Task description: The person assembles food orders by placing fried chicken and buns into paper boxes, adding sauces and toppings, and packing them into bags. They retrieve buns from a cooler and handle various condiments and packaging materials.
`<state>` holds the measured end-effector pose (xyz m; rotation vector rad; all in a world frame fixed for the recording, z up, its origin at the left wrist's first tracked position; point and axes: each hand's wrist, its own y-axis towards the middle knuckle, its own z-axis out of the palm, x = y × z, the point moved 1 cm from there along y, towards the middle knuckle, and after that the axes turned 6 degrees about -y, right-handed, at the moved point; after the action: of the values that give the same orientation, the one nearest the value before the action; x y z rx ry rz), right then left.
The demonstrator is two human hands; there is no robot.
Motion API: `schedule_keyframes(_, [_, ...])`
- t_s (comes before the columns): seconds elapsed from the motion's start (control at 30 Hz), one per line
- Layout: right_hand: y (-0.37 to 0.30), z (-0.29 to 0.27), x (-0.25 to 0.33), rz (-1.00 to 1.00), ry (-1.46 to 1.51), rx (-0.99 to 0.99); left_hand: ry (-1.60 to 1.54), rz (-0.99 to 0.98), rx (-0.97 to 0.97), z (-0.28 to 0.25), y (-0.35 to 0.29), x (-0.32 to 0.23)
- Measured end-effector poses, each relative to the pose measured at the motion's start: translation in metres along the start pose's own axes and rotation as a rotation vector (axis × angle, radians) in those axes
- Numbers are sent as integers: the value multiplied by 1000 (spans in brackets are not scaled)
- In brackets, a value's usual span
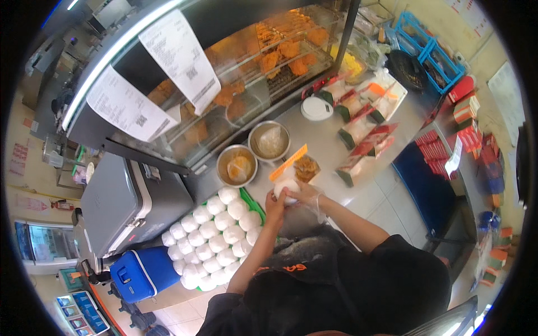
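My left hand (274, 208) and my right hand (305, 194) are together over the counter's near edge. Between them is a white, rounded wrapped bundle (287, 187), and the fingers of both close around it. Clear thin plastic (321, 203) hangs by my right wrist. Just beyond my hands lies an open packet with an orange edge (288, 162), with browned food (306, 168) in it. On my left, a green tray (253, 205) carries rows of similar white wrapped bundles (217, 243). What is inside the bundles is hidden.
Two metal bowls (237, 181) sit beyond the tray, below a glass warming cabinet (224, 84) of fried pieces. Right of them are a round white-lidded tub (316, 108) and several red-and-green packets (367, 140). A grey cooler (115, 201) and blue cooler (134, 274) stand left.
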<state>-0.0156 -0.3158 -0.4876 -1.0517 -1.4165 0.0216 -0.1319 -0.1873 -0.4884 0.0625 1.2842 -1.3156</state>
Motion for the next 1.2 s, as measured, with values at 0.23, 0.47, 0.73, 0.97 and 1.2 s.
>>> schedule_keyframes(0.23, [46,-26,-26,-352,-297,-366,546,226,-103,-15,28,14])
schedule_keyframes(0.47, [40,7,1,-348,-923,-250,521,98,-199,-44,78,73])
schedule_keyframes(0.73, [63,32,-23,-138,-1275,-315,481,141,-127,-67,101,85])
schedule_keyframes(0.97, [75,36,-68,-239,-1340,-406,268,140,-170,-34,69,65])
schedule_keyframes(1.2, [7,-20,11,-293,-975,-32,280,293,-191,-59,88,90])
